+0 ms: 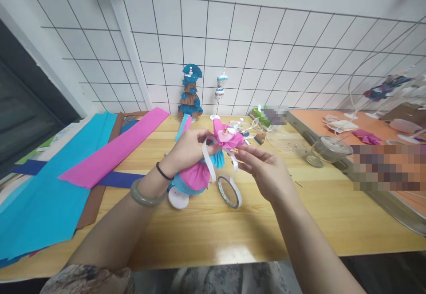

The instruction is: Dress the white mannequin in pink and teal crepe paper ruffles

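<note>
A miniature dress form in a pink and blue crepe-paper skirt [196, 176] is tilted between my hands, its white round base [179, 197] toward me. My left hand [190, 147] is closed around its waist area, thumb and fingers near the pink crepe-paper ruffle [233, 139]. At the ruffle's right edge, my right hand [266, 167] pinches the paper between thumb and fingertips. A white tape strip [209, 161] loops below the ruffle and past the right fingers. The tape roll [229, 192] it seems to come from is just below.
Blue crepe paper [43, 192] and a pink sheet [116, 147] are piled at left. Against the tiled wall stand a teal-and-brown paper dress form [191, 92] and a bare white one [220, 90]. Clear round containers [331, 147] and an orange surface [309, 119] are at right.
</note>
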`<action>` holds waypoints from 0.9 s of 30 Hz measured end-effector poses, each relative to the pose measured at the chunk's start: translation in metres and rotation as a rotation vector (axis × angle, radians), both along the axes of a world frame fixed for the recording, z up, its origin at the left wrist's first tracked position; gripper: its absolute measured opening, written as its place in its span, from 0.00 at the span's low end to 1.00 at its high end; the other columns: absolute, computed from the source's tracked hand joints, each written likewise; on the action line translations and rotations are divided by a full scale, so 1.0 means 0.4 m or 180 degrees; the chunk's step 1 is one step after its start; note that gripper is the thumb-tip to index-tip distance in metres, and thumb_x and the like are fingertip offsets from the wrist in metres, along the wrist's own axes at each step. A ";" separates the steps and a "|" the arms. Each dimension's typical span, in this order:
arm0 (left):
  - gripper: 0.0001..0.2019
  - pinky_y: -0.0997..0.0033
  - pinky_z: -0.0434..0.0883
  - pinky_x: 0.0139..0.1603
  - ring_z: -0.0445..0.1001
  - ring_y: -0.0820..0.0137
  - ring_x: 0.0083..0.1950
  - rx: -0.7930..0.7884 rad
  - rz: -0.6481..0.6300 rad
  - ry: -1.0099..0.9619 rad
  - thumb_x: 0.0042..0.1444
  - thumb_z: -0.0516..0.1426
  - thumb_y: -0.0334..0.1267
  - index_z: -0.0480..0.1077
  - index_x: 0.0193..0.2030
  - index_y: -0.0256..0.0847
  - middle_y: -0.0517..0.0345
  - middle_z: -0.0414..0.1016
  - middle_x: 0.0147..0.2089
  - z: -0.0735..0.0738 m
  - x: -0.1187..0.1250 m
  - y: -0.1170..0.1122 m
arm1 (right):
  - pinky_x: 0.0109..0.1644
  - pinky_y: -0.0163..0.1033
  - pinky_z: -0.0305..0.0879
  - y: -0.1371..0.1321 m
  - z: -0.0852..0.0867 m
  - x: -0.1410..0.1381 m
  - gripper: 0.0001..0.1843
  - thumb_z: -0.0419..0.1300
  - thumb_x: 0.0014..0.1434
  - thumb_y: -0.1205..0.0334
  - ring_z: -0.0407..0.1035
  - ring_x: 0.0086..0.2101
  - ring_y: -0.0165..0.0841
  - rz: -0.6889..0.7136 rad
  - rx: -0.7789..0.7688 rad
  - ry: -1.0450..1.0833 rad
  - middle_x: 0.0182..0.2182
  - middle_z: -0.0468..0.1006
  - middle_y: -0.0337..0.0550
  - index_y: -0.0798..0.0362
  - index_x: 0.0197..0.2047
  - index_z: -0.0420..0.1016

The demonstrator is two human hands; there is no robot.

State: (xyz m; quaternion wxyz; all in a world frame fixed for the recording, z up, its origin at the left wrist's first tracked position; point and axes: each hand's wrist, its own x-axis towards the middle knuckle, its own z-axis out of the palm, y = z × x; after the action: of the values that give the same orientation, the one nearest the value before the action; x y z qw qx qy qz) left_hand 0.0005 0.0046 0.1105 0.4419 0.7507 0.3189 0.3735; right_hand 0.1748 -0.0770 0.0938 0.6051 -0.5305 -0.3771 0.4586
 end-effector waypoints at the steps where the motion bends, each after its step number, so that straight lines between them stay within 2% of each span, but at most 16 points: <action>1: 0.14 0.68 0.69 0.40 0.74 0.66 0.39 -0.0198 -0.0091 -0.0047 0.45 0.64 0.42 0.74 0.37 0.35 0.53 0.77 0.36 -0.004 0.000 0.004 | 0.41 0.41 0.73 0.002 -0.002 0.001 0.17 0.69 0.44 0.57 0.75 0.41 0.39 0.0043 -0.0040 -0.0104 0.37 0.82 0.47 0.54 0.38 0.79; 4: 0.17 0.69 0.69 0.38 0.74 0.66 0.38 -0.0586 -0.0236 -0.0077 0.43 0.65 0.43 0.75 0.38 0.35 0.53 0.77 0.36 -0.014 -0.003 0.016 | 0.39 0.40 0.72 0.006 -0.006 0.003 0.17 0.68 0.44 0.54 0.75 0.38 0.37 0.0234 -0.0119 -0.0373 0.35 0.82 0.47 0.54 0.36 0.79; 10: 0.17 0.71 0.68 0.34 0.74 0.68 0.35 -0.0519 0.0093 0.0041 0.43 0.65 0.44 0.75 0.38 0.35 0.55 0.77 0.34 -0.023 -0.014 0.035 | 0.31 0.37 0.67 -0.001 -0.009 -0.004 0.17 0.70 0.41 0.52 0.72 0.27 0.33 0.0332 -0.0246 -0.1010 0.26 0.80 0.44 0.57 0.31 0.79; 16: 0.16 0.73 0.68 0.32 0.73 0.70 0.33 -0.0734 0.0069 -0.0005 0.40 0.66 0.43 0.75 0.35 0.35 0.56 0.77 0.33 -0.022 -0.010 0.035 | 0.29 0.34 0.61 -0.005 -0.015 -0.003 0.15 0.65 0.48 0.51 0.66 0.24 0.27 0.0527 -0.0043 -0.1285 0.25 0.75 0.39 0.56 0.29 0.74; 21: 0.16 0.73 0.68 0.31 0.73 0.71 0.32 -0.0899 0.0025 -0.0067 0.39 0.67 0.42 0.75 0.34 0.34 0.55 0.77 0.32 -0.029 -0.007 0.042 | 0.29 0.33 0.61 -0.006 -0.021 -0.004 0.16 0.63 0.51 0.49 0.66 0.26 0.28 0.0588 0.0170 -0.1103 0.26 0.74 0.40 0.55 0.30 0.71; 23: 0.16 0.73 0.68 0.31 0.73 0.71 0.32 -0.0909 0.0014 -0.0083 0.39 0.67 0.42 0.75 0.34 0.34 0.55 0.77 0.32 -0.032 -0.007 0.043 | 0.29 0.33 0.62 -0.005 -0.025 -0.007 0.17 0.62 0.52 0.48 0.67 0.26 0.29 0.0523 0.0186 -0.1005 0.23 0.74 0.40 0.55 0.29 0.71; 27: 0.16 0.72 0.68 0.33 0.73 0.70 0.33 -0.1011 -0.0038 -0.0109 0.39 0.67 0.42 0.74 0.33 0.34 0.55 0.77 0.32 -0.034 -0.004 0.043 | 0.23 0.31 0.58 0.001 -0.034 -0.013 0.21 0.61 0.53 0.45 0.63 0.19 0.27 0.0369 0.0096 -0.0863 0.17 0.71 0.37 0.55 0.23 0.69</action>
State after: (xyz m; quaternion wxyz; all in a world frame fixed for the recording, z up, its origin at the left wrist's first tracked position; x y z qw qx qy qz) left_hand -0.0009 0.0217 0.0967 0.5626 0.6668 0.3618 0.3285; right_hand 0.1694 -0.0767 0.0801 0.5290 -0.5557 -0.4922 0.4112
